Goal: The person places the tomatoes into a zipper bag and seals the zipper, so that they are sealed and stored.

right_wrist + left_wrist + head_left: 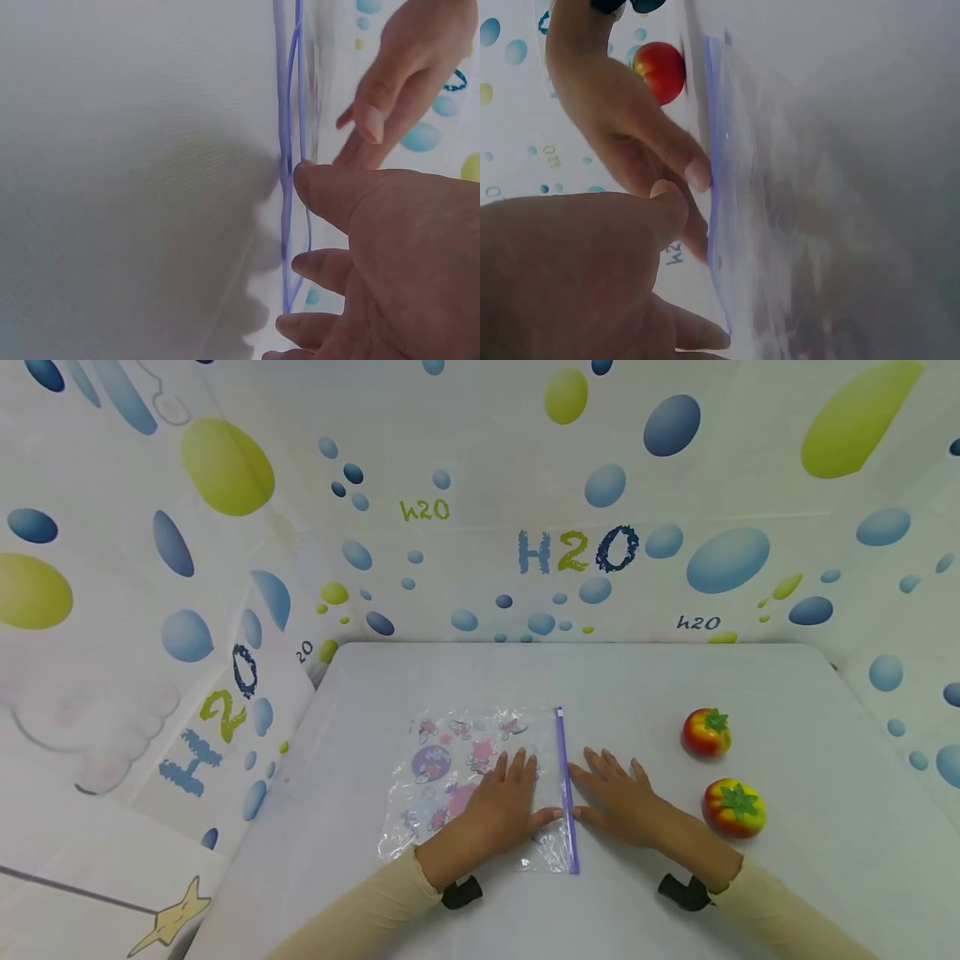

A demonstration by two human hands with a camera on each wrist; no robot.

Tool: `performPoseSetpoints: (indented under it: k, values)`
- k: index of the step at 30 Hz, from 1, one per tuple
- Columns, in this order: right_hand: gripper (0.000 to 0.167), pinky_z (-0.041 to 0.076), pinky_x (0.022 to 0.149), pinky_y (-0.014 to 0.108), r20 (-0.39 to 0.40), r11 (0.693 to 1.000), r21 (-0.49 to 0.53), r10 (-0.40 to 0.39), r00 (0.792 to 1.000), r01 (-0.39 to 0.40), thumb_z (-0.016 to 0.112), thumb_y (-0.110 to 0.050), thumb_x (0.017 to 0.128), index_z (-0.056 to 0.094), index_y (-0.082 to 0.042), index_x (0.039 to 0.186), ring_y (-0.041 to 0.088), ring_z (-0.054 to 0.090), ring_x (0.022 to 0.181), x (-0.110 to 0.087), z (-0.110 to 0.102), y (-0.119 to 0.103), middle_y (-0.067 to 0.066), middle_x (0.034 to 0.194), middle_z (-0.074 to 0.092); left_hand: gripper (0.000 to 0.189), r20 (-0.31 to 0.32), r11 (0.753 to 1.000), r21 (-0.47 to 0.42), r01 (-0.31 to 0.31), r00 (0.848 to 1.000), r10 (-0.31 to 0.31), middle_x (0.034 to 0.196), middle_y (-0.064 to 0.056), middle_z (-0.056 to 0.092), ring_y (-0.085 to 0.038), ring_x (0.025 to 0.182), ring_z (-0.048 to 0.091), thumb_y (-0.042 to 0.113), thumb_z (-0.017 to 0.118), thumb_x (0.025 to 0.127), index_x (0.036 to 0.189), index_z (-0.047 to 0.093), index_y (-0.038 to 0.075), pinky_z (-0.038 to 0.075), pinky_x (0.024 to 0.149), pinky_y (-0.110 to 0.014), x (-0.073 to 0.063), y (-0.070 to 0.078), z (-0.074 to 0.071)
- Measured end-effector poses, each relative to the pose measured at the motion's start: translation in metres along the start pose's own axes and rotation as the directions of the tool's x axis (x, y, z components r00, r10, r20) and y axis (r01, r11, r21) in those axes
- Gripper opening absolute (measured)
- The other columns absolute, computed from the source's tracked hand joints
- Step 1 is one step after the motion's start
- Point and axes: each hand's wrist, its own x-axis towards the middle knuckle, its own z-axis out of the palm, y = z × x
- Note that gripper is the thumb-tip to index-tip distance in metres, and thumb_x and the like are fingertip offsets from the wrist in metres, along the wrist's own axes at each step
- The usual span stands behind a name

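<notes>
From the head view, a clear plastic zip bag [442, 795] lies flat on the smooth white worktop [525, 672], its glossy, crinkled film printed with pink and lilac cartoon figures. The left hand [501, 806] is spread over it; the right hand [621, 803] lies just outside the straight purple zip strip [565, 747]. The hands are apart, fingers extended, neither clamped on anything. Two rounded, shiny red-yellow toy fruits [734, 808] with green leafy tops sit to the right. The step in hand seems to be work at the bag's mouth.

In the left wrist view, the right thumb's tip is at the strip; whether it presses cannot be told. The film behind looks thin and limp.

In the right wrist view, two purple edges bow slightly apart, so the mouth looks partly parted. The next move probably calls for fingertips on each edge.
</notes>
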Motion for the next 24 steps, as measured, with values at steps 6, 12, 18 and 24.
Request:
performPoseSetpoints:
  k: [6,12,18,24]
  values:
    - [0.070,0.016,0.116,0.082,0.004,1.000,0.017,-0.014,1.000,0.014,0.067,-0.046,0.101,0.049,-0.012,0.159,0.053,0.027,0.155,0.001,-0.002,-0.004,0.024,0.168,0.034,0.095,0.003,0.999,0.027,0.023,1.000,-0.023,0.170,-0.021,0.033,-0.047,0.155,0.032,0.070,0.053,0.100,0.164,0.033,0.003,0.038,0.120,-0.058,0.002,0.006,0.009]
    - [0.067,0.015,0.116,0.082,0.003,1.000,0.019,-0.022,1.000,0.022,0.068,-0.046,0.100,0.052,-0.013,0.156,0.053,0.025,0.155,0.001,-0.001,-0.005,0.023,0.168,0.034,0.099,-0.005,0.999,-0.003,0.034,0.999,-0.034,0.171,-0.023,0.027,-0.050,0.155,0.030,0.073,0.053,0.098,0.165,0.031,0.003,0.036,0.120,-0.061,0.002,0.008,0.014]
    - [0.062,0.016,0.116,0.082,0.025,0.998,0.043,-0.050,0.998,0.049,0.067,-0.044,0.101,0.055,-0.012,0.154,0.053,0.024,0.156,-0.001,-0.003,-0.006,0.023,0.169,0.033,0.101,-0.014,0.999,0.026,0.034,0.999,-0.034,0.171,-0.023,0.028,-0.050,0.155,0.030,0.076,0.052,0.097,0.165,0.032,0.004,0.036,0.121,-0.061,0.001,0.011,0.015]
    - [0.062,0.015,0.116,0.082,0.043,0.997,0.059,-0.054,0.998,0.052,0.068,-0.041,0.102,0.055,-0.010,0.154,0.055,0.023,0.155,-0.001,-0.005,-0.007,0.025,0.169,0.032,0.101,-0.018,0.999,0.039,0.032,0.999,-0.031,0.171,-0.023,0.030,-0.050,0.155,0.031,0.076,0.052,0.097,0.164,0.033,0.003,0.036,0.120,-0.061,-0.001,0.014,0.013]
